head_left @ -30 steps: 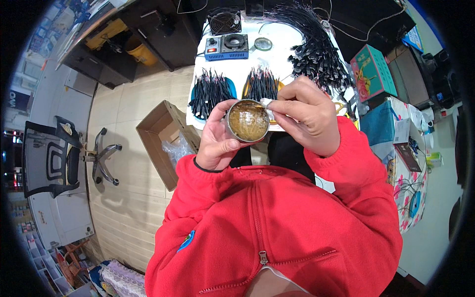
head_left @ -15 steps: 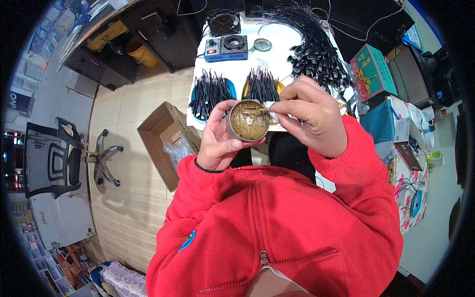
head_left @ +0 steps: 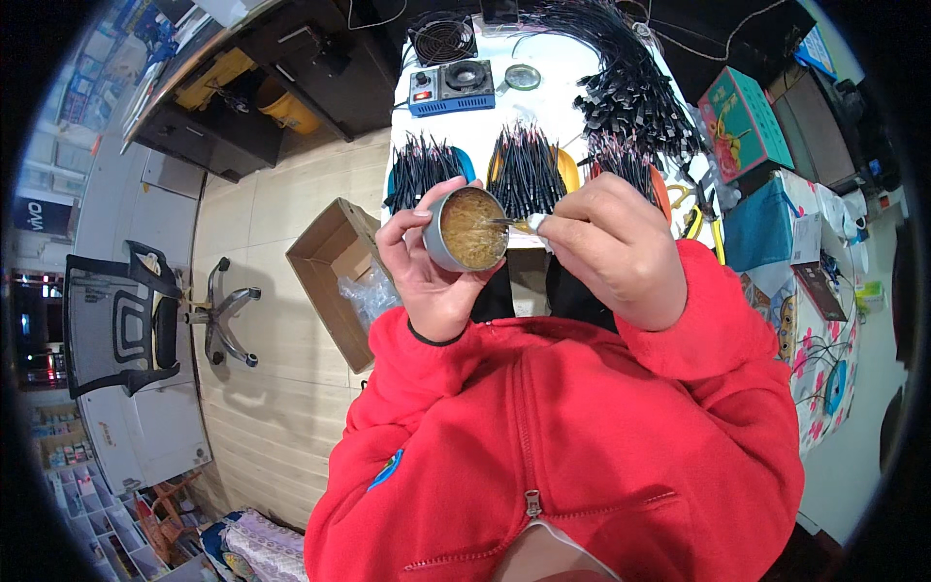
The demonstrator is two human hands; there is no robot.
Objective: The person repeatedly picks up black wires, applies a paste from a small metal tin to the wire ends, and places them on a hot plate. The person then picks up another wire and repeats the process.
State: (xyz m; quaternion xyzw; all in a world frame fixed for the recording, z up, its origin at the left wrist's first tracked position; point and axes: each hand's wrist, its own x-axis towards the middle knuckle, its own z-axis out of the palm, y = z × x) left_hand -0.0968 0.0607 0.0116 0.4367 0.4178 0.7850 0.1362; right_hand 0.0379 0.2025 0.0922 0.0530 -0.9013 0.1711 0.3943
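Observation:
My left hand (head_left: pixel 427 291) is wrapped round a small round metal tin (head_left: pixel 435 244), its mouth tilted toward the right. A yellowish-brown, waxy paste (head_left: pixel 473 233) coats the inside. In the pinched fingers of my right hand (head_left: pixel 626 257) is a thin metal tool with a whitish piece near the fingertips (head_left: pixel 534 222); its kind is hard to make out. The tool's tip reaches over the tin's right rim to the paste. Just beyond my hands, bundles of black cables with bared ends (head_left: pixel 527 170) lie in blue, yellow and orange trays.
On the white table stand a blue heating unit (head_left: pixel 452 89), a black fan (head_left: pixel 443 41) and a round greenish glass-like disc (head_left: pixel 523 77). More black cables (head_left: pixel 645 112) pile up at the right, near yellow-handled pliers (head_left: pixel 693 223). A cardboard box (head_left: pixel 330 281) and an office chair (head_left: pixel 126 315) are at the left.
The tin has shifted slightly left and tilted more to the right. My right hand has drawn back a little, showing more of the tool. The whole view has moved slightly.

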